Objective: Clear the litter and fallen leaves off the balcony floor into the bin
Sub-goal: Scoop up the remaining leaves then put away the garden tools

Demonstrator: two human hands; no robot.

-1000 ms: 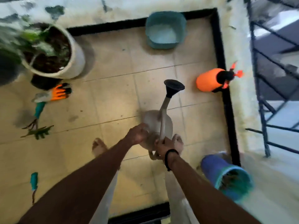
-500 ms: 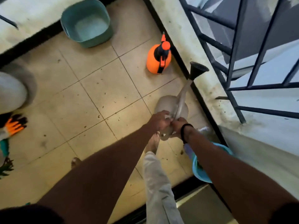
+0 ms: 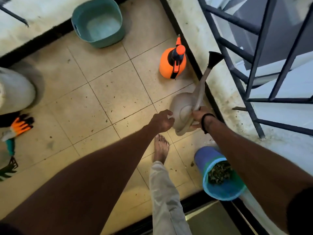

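Hands differ from half a second ago: the left hand [image 3: 161, 122] has let go of the grey watering can [image 3: 183, 112], fingers loosely curled and empty, while the right hand [image 3: 199, 114] still grips it. Leaf-filled blue bin [image 3: 220, 177] sits below the right forearm.

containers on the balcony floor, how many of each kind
Blue bin with leaves: 1
Teal tub: 1
Orange sprayer: 1
Grey watering can, held by the right hand: 1
White plant pot: 1
Total: 5
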